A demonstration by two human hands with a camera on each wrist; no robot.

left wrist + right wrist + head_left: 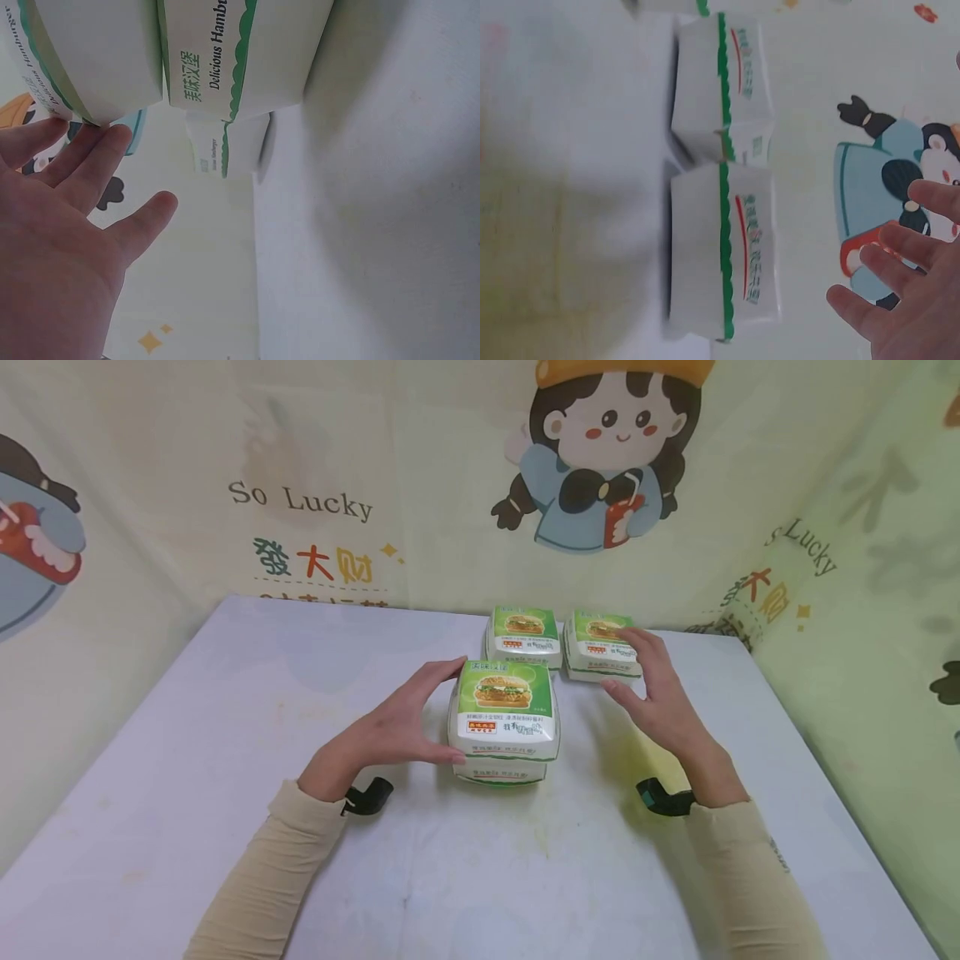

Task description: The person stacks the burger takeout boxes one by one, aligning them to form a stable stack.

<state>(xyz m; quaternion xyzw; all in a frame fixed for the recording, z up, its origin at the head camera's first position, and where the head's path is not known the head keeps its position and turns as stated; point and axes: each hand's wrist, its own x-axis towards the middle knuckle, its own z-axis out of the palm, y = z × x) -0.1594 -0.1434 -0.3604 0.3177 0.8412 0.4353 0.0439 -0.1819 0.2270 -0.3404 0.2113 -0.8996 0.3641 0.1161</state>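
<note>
Two burger boxes with green printed lids are stacked mid-table. My left hand (pixel 390 722) holds the upper burger box (pixel 506 710) by its left side, thumb at the near corner and fingers at the far one. In the left wrist view, fingertips (pixel 116 135) touch that box's lower edge, and one finger stands apart from it. The lower burger box (pixel 501 770) is mostly hidden beneath. My right hand (pixel 660 693) is in the air by the back right burger box (pixel 600 672), fingers spread and holding nothing. In the right wrist view its fingers appear apart from the boxes.
Another burger box (pixel 522 635) stands at the back, just left of the right one, behind the stack. The white table (pixel 480 877) ends against a cloth backdrop (pixel 435 485) printed with cartoons. A black wrist camera (pixel 367 795) sits on each wrist.
</note>
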